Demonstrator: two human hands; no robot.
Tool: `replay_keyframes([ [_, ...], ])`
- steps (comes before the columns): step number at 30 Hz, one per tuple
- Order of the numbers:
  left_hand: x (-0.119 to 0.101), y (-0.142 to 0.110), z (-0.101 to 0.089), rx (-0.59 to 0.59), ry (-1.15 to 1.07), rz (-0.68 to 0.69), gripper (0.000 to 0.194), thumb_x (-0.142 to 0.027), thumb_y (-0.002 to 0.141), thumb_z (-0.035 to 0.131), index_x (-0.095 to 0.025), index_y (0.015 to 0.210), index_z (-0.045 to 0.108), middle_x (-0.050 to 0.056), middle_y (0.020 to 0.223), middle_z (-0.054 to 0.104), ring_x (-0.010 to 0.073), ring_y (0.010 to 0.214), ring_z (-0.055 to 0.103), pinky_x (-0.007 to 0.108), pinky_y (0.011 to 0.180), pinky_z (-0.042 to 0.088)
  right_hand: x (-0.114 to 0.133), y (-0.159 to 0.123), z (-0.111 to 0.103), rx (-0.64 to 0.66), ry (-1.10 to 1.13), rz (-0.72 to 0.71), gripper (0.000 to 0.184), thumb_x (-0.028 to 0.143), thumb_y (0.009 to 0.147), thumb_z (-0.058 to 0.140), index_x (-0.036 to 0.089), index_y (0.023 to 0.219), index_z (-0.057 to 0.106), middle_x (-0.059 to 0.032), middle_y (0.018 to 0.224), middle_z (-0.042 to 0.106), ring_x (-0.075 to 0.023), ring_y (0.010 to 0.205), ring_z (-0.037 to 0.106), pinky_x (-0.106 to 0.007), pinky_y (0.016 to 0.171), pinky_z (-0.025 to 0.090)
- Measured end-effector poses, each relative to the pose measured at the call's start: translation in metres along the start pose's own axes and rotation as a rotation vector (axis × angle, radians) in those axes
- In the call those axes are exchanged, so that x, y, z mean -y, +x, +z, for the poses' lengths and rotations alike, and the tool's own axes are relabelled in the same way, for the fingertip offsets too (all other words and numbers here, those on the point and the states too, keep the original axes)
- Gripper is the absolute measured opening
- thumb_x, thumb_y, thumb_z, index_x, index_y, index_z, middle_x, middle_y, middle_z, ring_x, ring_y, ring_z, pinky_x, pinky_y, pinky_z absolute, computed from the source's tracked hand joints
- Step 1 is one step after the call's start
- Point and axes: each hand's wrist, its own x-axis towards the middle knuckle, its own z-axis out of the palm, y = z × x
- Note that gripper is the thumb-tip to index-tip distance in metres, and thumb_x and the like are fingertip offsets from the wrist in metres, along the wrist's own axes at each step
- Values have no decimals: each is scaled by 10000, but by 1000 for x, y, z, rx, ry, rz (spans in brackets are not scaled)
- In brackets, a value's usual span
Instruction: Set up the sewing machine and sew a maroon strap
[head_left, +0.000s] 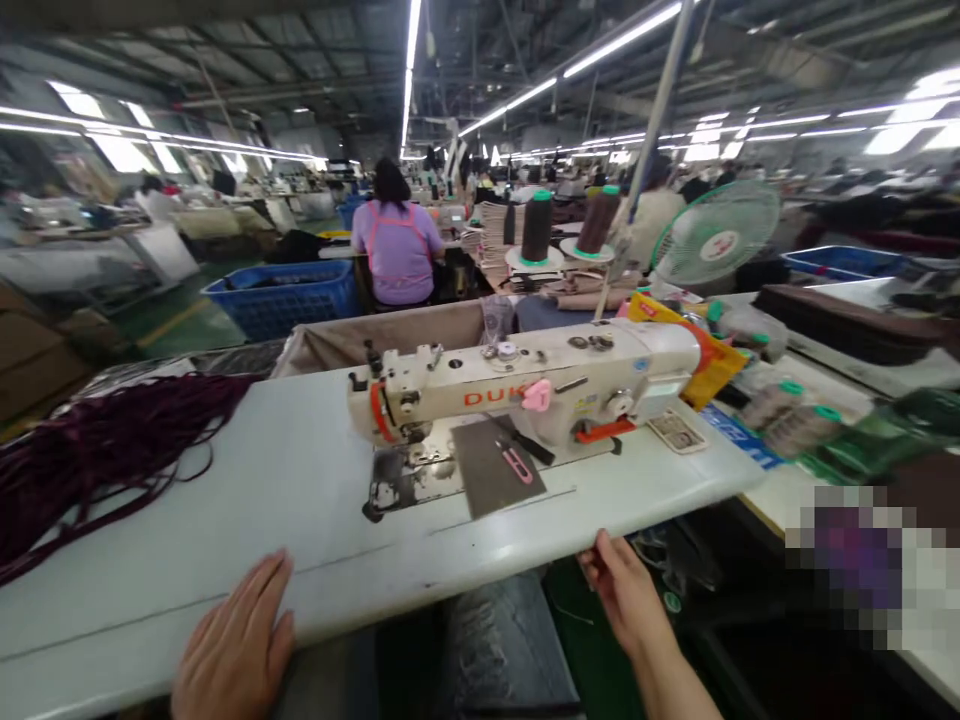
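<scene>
My left hand point(236, 645) lies flat, palm down, on the near edge of the white sewing table point(247, 480). My right hand point(624, 590) reaches to the table's front edge, fingers curled at its underside; whether it grips the edge I cannot tell. A cream sewing machine point(525, 385) stands at the middle of the table, with a grey mat point(491, 470) and pink thread snips point(516, 462) in front of it. A heap of dark maroon cords point(90, 450) lies on the table's left end.
Two thread cones point(537, 228) stand behind the machine, beside a green fan point(716, 235). A blue crate point(281, 295) sits on the floor at the back left. A person in a purple top point(397, 245) sits ahead, back turned. Bottles and packets crowd the right bench point(780, 400).
</scene>
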Motion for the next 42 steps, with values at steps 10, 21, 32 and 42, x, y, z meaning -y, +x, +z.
replay_keyframes([
  [10,0,-10,-27,-35,66,279,500,-193,971,556,-179,1466,490,160,1397,648,301,1302,604,452,1126,388,-37,-58,-7,182,-647,-221,491,733,732,683,245,690,711,-56,712,642,-249,721,614,-372,728,514],
  [21,-7,-16,-26,-38,-135,176,234,-193,1015,539,-163,1243,583,159,1293,643,298,1207,613,467,1086,433,36,-58,91,177,-964,-867,281,387,976,526,232,1046,750,-106,1052,705,-275,1015,648,-433,983,507],
  [32,-8,-17,-22,-52,-149,158,245,-181,1020,558,-149,1261,588,151,1286,635,300,1203,601,459,1062,440,39,-11,127,151,-954,-765,171,304,874,546,229,825,691,-93,919,656,-276,906,603,-436,903,466],
  [42,-13,-14,-23,-69,-102,146,245,-174,1004,601,-157,1249,592,146,1246,664,319,1158,626,477,1004,469,35,-23,87,104,-590,-538,280,486,896,595,206,890,607,-74,904,701,-246,852,624,-387,826,474],
])
